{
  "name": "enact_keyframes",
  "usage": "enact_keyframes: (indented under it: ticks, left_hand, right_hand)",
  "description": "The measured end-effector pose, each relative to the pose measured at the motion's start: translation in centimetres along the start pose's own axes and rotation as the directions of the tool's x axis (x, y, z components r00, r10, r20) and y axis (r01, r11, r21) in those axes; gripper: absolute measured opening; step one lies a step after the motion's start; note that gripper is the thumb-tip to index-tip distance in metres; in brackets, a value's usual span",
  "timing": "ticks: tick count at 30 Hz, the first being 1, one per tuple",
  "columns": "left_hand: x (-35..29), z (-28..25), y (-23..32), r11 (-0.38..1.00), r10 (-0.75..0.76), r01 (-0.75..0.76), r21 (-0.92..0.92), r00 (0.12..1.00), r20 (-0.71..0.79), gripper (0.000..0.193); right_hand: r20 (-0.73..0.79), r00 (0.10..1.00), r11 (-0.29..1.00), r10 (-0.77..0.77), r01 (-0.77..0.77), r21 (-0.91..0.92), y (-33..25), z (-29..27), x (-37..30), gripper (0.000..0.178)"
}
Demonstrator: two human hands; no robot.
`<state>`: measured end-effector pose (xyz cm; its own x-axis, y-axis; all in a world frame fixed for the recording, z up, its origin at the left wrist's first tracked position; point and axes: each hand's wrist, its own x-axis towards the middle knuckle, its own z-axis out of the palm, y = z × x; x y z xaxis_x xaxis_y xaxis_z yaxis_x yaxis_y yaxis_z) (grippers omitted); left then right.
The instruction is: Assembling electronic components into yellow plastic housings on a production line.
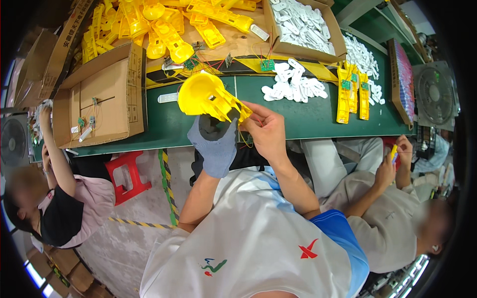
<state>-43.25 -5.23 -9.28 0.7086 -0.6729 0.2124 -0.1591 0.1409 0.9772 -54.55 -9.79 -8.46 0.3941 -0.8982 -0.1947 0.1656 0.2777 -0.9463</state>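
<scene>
Over the front of the table, my left hand (216, 144), in a grey-blue glove with a dark palm, grips a yellow plastic housing (201, 94) from below. The housing has a wide rounded end and a narrower slotted end. My bare right hand (266, 130) is closed at that narrow end, thumb and fingers pinching its edge. Thin red and yellow wires show beside these fingertips; where they attach is hidden. Just left of the housing, a white oblong piece (168, 98) lies on the green tabletop (191, 130).
Yellow housings (169, 37) pile up behind, near circuit boards (267, 65) with wires. White plastic parts fill a carton (343, 49) and form a heap (298, 84). Further right lie yellow housings with boards (344, 94). An open carton (134, 94) stands left. Co-workers sit on both sides.
</scene>
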Motion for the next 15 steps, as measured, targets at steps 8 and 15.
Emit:
enact_keyframes:
  ticks: [8,15]
  left_hand:
    - [3.7,-0.5,3.9,0.989,0.146,-0.143,0.042,0.986,-0.085,0.035]
    - [5.7,-1.0,3.3,0.969,0.153,-0.145,0.2,0.988,-0.022,0.04]
  right_hand:
    - [0.248,0.914,0.689,-0.321,0.405,-0.601,-3.7,-2.6,-2.2,0.015]
    - [0.238,0.97,0.999,-0.048,0.041,0.034,-6.4,-3.6,-3.4,0.05]
